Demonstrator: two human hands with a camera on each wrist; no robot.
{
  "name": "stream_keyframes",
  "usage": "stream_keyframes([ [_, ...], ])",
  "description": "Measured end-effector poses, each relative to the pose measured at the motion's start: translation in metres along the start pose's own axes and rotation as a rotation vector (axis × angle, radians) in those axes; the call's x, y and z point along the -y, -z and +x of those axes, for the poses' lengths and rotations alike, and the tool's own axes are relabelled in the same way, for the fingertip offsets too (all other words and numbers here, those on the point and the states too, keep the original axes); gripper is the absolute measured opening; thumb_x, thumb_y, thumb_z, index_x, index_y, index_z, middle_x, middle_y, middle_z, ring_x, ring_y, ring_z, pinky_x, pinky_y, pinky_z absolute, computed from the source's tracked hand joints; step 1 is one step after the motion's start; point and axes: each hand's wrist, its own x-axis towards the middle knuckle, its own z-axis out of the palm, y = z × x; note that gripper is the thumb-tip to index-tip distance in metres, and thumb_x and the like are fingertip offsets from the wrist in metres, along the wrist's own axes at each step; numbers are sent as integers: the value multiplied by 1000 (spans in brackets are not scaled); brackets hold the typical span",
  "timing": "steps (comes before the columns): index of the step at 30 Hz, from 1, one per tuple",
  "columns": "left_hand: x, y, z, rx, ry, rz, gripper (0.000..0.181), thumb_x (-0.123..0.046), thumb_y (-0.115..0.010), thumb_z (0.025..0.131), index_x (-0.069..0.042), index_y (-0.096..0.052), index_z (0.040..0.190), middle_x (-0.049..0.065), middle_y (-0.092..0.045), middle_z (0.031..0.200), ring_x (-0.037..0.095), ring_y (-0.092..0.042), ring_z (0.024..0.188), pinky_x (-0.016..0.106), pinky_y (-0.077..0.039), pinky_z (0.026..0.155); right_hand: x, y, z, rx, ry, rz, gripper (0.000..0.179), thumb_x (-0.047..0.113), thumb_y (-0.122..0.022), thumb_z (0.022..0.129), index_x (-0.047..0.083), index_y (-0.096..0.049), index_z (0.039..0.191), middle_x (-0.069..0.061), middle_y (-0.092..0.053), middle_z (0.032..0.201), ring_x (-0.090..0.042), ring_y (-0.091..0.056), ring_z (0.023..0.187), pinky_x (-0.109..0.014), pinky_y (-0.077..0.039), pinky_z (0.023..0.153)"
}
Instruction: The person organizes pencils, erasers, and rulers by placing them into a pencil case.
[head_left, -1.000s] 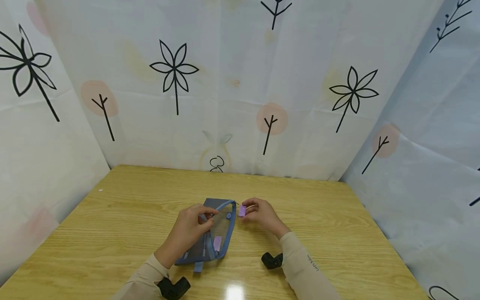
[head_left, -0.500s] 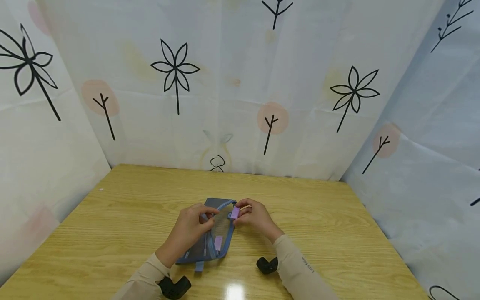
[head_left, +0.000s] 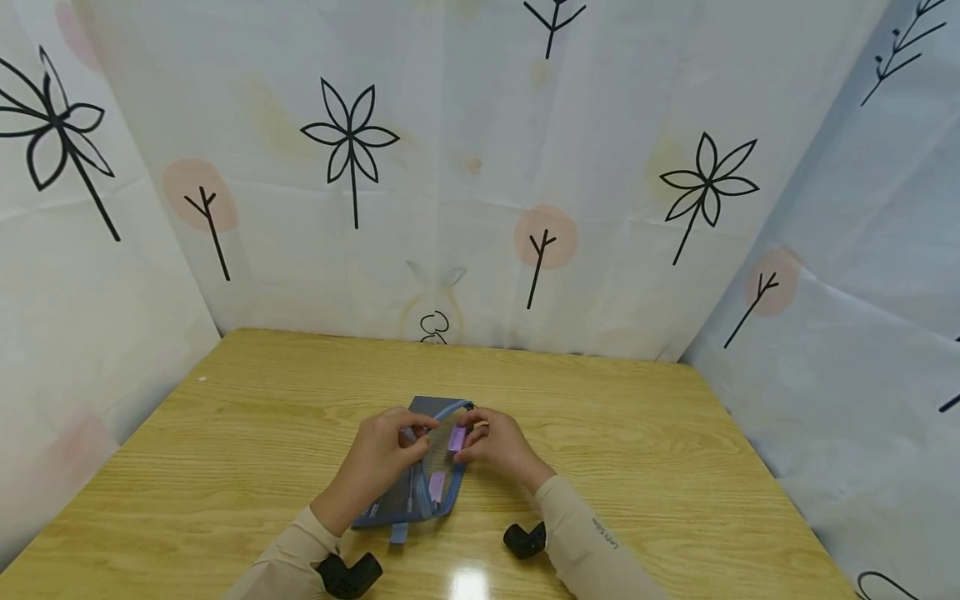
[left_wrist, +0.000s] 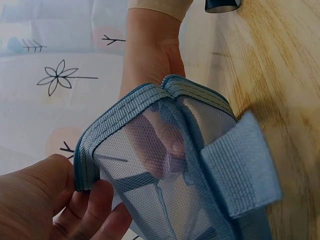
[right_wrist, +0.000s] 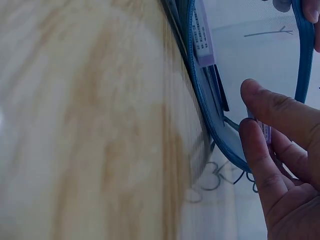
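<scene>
A blue mesh zip pouch [head_left: 393,504] lies on the table with its zipped mouth spread wide toward the right. My left hand [head_left: 378,458] pinches the zipped rim between thumb and fingers, which the left wrist view shows closely. Between the thumb and fingertips of my right hand [head_left: 498,446] is a small purple eraser [head_left: 457,438], inside the pouch's mouth. Through the mesh in the left wrist view, the right fingers appear within the pouch. A second purple eraser [head_left: 437,485] with a printed white sleeve rests inside, near the mouth's lower end; the right wrist view shows its print.
The wood-grain table [head_left: 637,450] runs back to a patterned cloth wall [head_left: 450,167], with cloth on both sides too. A black wrist device [head_left: 348,575] sits at the left sleeve, another black device [head_left: 525,542] at the right. A tiny white speck [head_left: 202,379] lies far left.
My right hand has moved left with the eraser, from beside the pouch to inside its mouth. The left hand keeps its hold on the rim.
</scene>
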Motion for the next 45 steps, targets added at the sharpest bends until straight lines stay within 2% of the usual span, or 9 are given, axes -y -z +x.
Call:
stream_keyframes([
  [4, -1, 0, 0, 1, -4, 6, 20, -5, -73, 85, -17, -77, 101, -10, -59, 82, 0, -50, 60, 20, -45, 54, 0, -2, -1, 27, 12, -3, 41, 1, -80, 78, 1, -63, 116, -14, -68, 98, -16, -66, 73, -27, -53, 62],
  [8, -2, 1, 0, 2, -7, 7, 20, -5, -72, 85, -17, -77, 100, -10, -60, 82, 0, -49, 60, 21, -45, 53, -1, -4, 0, 46, -14, -13, 40, 4, -80, 79, 3, -63, 115, -10, -69, 99, -12, -66, 71, -25, -52, 61],
  [16, -4, 1, 0, 12, 7, 0, 20, -5, -73, 85, -17, -77, 101, -9, -59, 82, 0, -50, 60, 21, -45, 53, -5, -8, 0, 57, -34, -20, 41, 5, -81, 79, 2, -63, 116, -10, -70, 87, -12, -67, 69, -25, -52, 63],
  [24, -4, 1, 0, 17, 9, 4, 20, -5, -73, 85, -17, -77, 101, -10, -59, 82, 0, -49, 59, 21, -44, 53, -5, -11, -2, 87, -28, -79, 40, 5, -81, 79, 2, -64, 115, -7, -68, 74, -12, -64, 63, -24, -51, 58],
  [30, -3, 1, -1, 19, -1, 9, 20, -5, -73, 85, -18, -77, 100, -10, -59, 82, -1, -49, 59, 21, -45, 53, -4, -14, -3, 85, -11, -107, 40, 3, -81, 78, -1, -64, 115, -7, -68, 74, -12, -64, 63, -24, -51, 59],
  [45, 0, 0, -2, 19, -14, -2, 21, -6, -72, 86, -17, -76, 103, -8, -60, 84, -1, -52, 61, 21, -47, 54, 2, -17, -5, 80, -36, -131, 42, 1, -81, 77, 0, -64, 115, -5, -68, 74, -10, -63, 64, -23, -51, 59],
])
